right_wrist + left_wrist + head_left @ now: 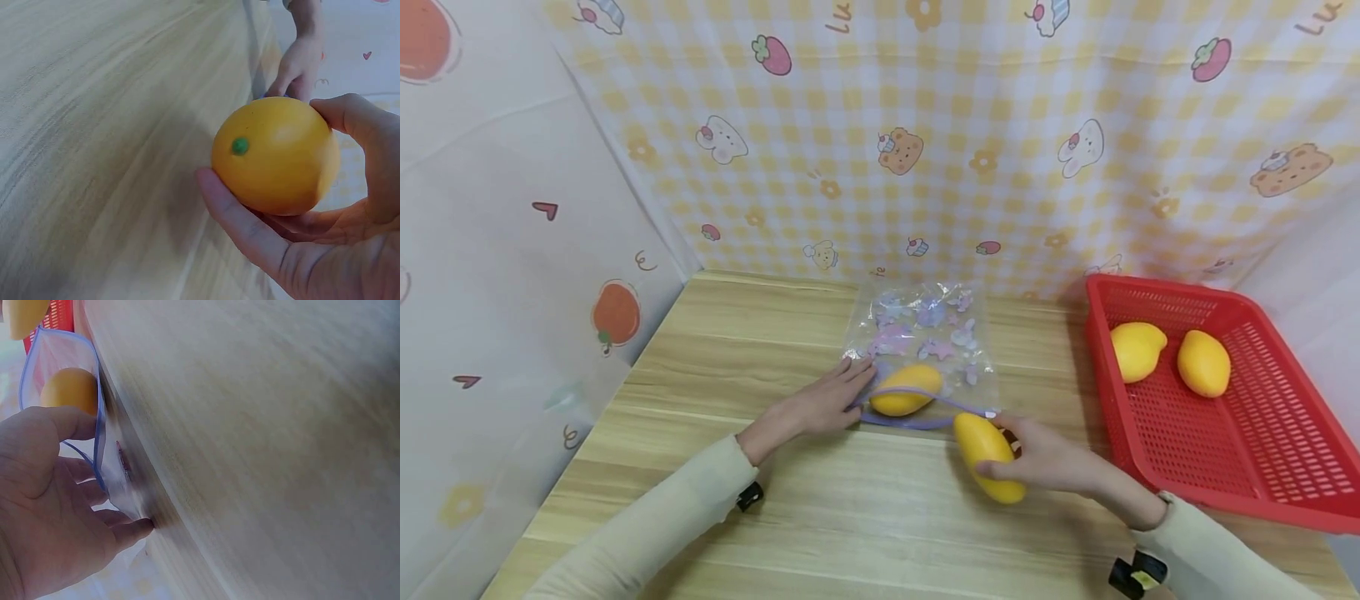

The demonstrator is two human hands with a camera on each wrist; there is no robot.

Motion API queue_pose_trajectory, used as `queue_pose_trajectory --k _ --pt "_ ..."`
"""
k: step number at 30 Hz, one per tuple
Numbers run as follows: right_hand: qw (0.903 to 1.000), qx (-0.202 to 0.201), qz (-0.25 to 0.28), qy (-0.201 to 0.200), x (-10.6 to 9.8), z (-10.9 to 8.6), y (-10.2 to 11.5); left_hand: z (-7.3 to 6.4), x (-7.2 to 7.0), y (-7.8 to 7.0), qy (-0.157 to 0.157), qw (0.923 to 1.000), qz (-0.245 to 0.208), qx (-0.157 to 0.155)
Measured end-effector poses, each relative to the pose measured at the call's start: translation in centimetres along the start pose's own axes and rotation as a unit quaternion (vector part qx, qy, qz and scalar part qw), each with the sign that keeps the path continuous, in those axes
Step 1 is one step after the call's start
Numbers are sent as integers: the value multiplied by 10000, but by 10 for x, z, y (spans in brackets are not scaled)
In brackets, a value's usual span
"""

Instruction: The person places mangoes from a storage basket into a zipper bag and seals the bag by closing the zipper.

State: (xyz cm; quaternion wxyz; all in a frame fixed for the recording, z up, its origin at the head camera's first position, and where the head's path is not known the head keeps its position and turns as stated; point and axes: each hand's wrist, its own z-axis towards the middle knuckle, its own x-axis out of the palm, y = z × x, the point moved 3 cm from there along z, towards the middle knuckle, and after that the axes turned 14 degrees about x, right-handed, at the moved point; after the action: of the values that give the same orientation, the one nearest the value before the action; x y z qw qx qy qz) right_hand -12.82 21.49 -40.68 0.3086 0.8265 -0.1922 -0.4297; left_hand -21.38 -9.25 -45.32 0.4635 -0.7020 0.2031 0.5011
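A clear zip bag (973, 367) with a purple-edged mouth and printed pastel figures lies on the table, its mouth gaping toward me. One yellow mango (910, 390) is inside, just behind the opening. My left hand (831, 400) holds the bag's left corner by the mouth; in the left wrist view the thumb and fingers are at the purple edge (98, 440). A second mango (985, 458) is in my right hand (1045, 454), between thumb and fingers, close to the right end of the mouth. Its green stem spot (240, 145) faces the right wrist camera.
A red plastic basket (1138, 442) stands on the right, with a yellow lemon-shaped fruit (1137, 352) and another yellow fruit (1204, 363) in it. The wood-grain table (760, 333) meets a checked curtain (850, 200) at the back and a white printed sheet (512, 275) on the left.
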Motion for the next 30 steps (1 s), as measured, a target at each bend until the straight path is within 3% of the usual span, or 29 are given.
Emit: queue_pose_trajectory --k 7,9,15,24,30 --pt "9992 66 352 172 8 5 -1 1 0 -1 46 10000 43 -48" --pt "9967 191 698 376 12 5 -2 1 0 -1 30 10000 14 -52" --pt "9692 800 2043 1121 24 5 -7 1 0 -1 24 10000 -25 -52" --pt "9403 1068 2860 1503 34 17 -5 1 0 -1 16 9999 -52 -88" --pt "9335 1126 3049 1516 44 26 -1 0 0 -1 -1 9999 -68 -80"
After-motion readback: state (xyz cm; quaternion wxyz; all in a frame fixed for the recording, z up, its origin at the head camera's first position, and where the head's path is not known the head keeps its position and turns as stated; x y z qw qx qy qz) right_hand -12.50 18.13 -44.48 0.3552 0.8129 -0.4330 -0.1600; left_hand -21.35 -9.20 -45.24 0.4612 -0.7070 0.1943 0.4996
